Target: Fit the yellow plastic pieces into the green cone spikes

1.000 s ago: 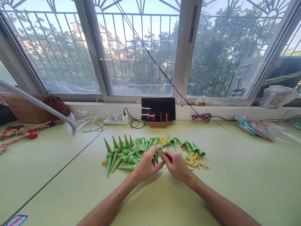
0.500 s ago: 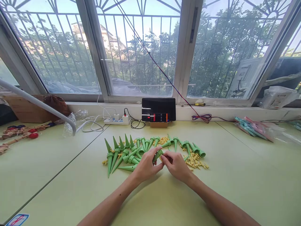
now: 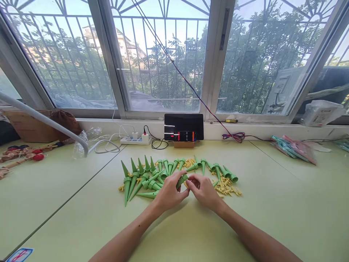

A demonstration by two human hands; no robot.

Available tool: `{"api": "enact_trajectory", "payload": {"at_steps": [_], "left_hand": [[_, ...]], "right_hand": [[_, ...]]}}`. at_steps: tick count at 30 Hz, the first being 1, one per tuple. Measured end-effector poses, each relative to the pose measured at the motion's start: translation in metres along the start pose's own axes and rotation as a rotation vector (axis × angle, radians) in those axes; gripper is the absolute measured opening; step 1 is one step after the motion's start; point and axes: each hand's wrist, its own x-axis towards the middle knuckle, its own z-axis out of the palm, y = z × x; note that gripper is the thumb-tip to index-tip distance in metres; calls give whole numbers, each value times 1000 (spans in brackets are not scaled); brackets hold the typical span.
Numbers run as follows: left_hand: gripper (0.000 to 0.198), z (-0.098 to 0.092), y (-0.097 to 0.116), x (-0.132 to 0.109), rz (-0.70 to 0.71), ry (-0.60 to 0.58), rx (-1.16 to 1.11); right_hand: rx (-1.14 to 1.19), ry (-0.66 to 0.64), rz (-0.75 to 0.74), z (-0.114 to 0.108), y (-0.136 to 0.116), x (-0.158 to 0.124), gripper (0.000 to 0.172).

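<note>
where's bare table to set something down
Bare table lies right of the right-hand yellow pegs, between the forearms, and left of the green spikes up to the seam. Crowded: just beyond the left hand and right hand, among spikes and pegs.

Spikes [image 3: 127, 187] look like moulded plastic: smooth, slight sheen, ridged at the wide end. Pegs [image 3: 225, 185] also look plastic, smooth, fairly matt. Tabletop [image 3: 174, 229] is smooth, satin. Screen [image 3: 185, 122] is glossy, streaked with reflections. Box [image 3: 29, 127]: matt cardboard. Wrap [image 3: 80, 147]: clear plastic, crinkled, shiny. Toys [image 3: 23, 161]: wood, ball [image 3: 38, 157] glossy. Window frame [image 3: 215, 65]: dull metal.
</note>
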Motion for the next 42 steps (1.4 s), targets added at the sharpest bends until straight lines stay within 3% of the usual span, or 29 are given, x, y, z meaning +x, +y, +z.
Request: {"api": "enact_trajectory", "payload": {"at_steps": [42], "left_hand": [[38, 0, 0, -1, 24, 18, 9]], "right_hand": [[147, -40, 13, 1, 2, 1, 15]]}}
